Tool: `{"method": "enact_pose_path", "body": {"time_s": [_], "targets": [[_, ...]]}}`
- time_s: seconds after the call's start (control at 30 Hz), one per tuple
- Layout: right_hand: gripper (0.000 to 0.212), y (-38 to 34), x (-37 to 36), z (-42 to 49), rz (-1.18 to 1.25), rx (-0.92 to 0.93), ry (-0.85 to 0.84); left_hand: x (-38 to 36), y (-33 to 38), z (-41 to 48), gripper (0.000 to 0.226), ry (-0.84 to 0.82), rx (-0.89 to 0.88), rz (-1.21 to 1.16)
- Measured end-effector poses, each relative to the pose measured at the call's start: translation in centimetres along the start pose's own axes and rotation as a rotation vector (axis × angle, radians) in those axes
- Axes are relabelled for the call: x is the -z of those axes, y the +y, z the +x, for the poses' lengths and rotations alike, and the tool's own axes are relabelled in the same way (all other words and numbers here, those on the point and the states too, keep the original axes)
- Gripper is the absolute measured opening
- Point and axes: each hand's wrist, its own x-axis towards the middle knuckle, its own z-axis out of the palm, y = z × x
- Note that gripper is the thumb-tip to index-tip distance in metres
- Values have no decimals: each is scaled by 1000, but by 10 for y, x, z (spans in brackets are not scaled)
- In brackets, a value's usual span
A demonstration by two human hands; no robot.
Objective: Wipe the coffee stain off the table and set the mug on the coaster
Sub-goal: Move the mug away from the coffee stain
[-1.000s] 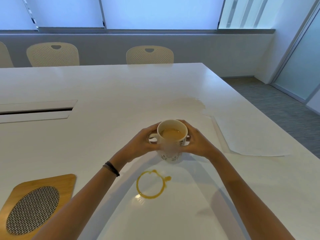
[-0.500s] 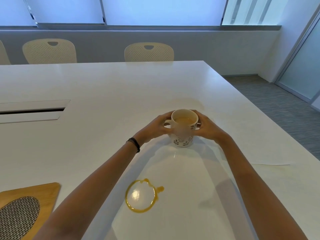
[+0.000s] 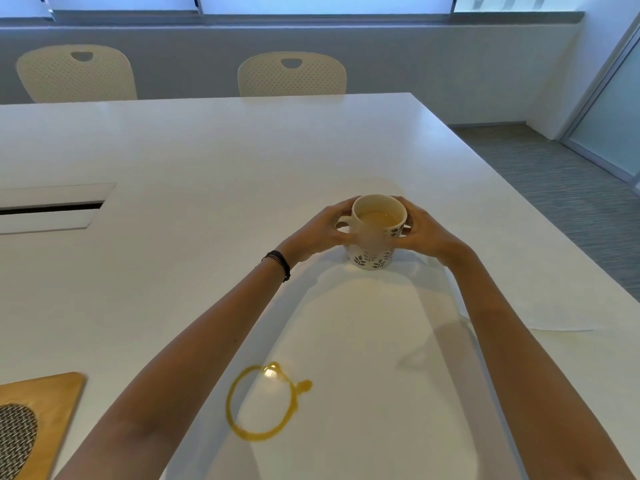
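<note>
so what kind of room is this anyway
Most likely an office meeting room. The big white conference table has a recessed cable hatch, matching perforated chairs line its far side below a band of windows, and a glass partition stands on the right by grey carpet.

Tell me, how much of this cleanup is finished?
Nothing looks finished. The ring-shaped coffee stain is unwiped on the table. In hand: the left hand and right hand clasp the mug, far from the wooden coaster. Left: wiping and placing the mug.
</note>
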Motion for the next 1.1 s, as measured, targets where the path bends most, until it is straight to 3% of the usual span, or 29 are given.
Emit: {"method": "enact_pose_path", "body": {"time_s": [0.3,0.67,0.9,1.1], "targets": [[69,1,2,2,-16,1,-14,-2,-3,1,63,31,-8,57],[75,-1,-1,-3,13,-64,-35,-9,-13,-12,68,209,-58,285],[87,3,9,-17,-39,-108,-61,8,-21,-37,48,245,-33,417],[77,1,18,-35,-307,-113,135,34,-34,-89,29,369,56,520]]}}
